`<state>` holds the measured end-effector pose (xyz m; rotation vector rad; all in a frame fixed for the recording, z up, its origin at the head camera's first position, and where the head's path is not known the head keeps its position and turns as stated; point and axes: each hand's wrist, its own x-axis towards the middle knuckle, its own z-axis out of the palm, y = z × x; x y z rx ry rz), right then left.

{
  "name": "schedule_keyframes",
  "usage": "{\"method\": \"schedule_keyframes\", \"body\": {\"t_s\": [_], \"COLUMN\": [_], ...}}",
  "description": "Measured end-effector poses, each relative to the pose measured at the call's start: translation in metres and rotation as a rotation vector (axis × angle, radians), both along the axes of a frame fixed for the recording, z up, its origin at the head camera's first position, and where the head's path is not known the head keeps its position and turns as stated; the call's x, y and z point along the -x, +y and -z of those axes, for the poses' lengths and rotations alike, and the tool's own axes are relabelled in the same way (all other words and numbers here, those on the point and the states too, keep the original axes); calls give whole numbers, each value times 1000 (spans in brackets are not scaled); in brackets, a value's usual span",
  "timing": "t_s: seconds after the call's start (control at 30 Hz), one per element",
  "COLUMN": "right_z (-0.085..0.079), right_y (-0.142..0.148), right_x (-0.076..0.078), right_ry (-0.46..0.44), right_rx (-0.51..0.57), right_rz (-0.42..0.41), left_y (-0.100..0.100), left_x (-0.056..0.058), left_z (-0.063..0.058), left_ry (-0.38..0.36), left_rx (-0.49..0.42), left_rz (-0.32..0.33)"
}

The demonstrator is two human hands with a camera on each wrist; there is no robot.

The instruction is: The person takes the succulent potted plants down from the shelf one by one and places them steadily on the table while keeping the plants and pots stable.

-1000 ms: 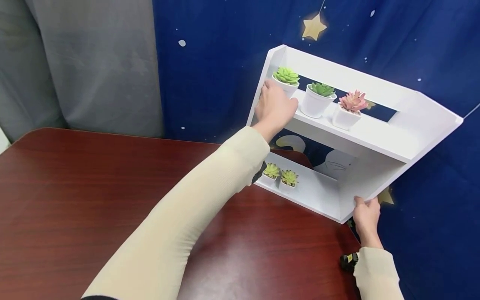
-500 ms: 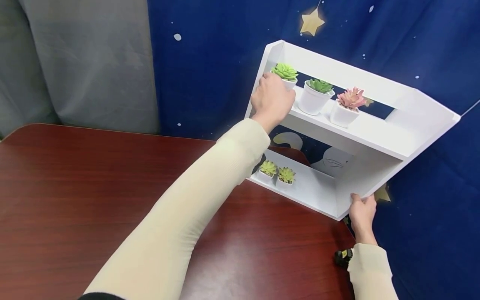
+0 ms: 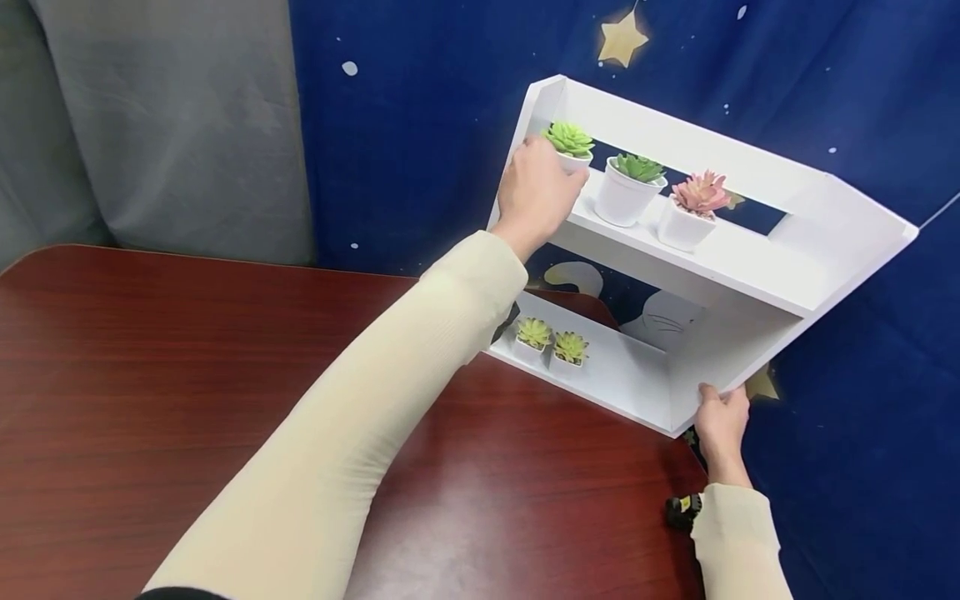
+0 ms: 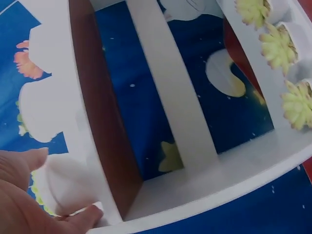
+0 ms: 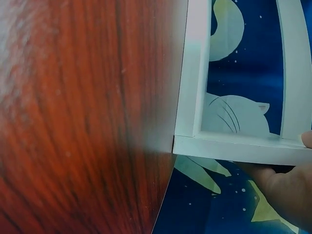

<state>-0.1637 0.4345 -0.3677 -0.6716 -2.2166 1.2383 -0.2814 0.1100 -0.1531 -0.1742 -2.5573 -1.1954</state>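
A white two-tier shelf (image 3: 795,275) stands at the right end of the table. My left hand (image 3: 536,192) holds the white pot of the bright green succulent (image 3: 568,140) at the left end of its upper tier. In the left wrist view, thumb and finger lie on opposite sides of that white pot (image 4: 68,183). Beside it on the same tier are a darker green succulent (image 3: 626,200) and a pink one (image 3: 686,229). My right hand (image 3: 722,425) grips the shelf's right side panel near the bottom, thumb at the front edge; its other fingers are mostly hidden.
Small yellow-green succulents (image 3: 567,354) sit on the lower tier; three show in the left wrist view. The red-brown table (image 3: 225,400) extends left. A blue curtain (image 3: 420,150) with stars hangs behind, a grey one (image 3: 195,133) to its left.
The head view has shifted slightly, moving the scene a little up and left. My left hand has edged slightly up and left around the pot. My right hand keeps its grip on the panel.
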Motion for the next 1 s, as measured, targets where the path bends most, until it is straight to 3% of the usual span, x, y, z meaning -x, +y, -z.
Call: {"method": "schedule_keyframes", "body": {"t_s": [0.17, 0.4, 0.77, 1.0], "right_z": [1, 1, 4, 3], "right_y": [0, 0, -1, 0], "right_x": [3, 2, 2, 1], "right_ry": [-3, -7, 25, 20], "right_rx": [8, 0, 9, -11], "right_rz": [-22, -19, -4, 2], "left_y": [-1, -1, -7, -15], "left_x": [5, 9, 9, 7], "left_z": [6, 12, 19, 26], "left_ry": [15, 31, 62, 121], "left_rx": [-75, -81, -240, -269], "left_rz": [10, 9, 95, 128]}}
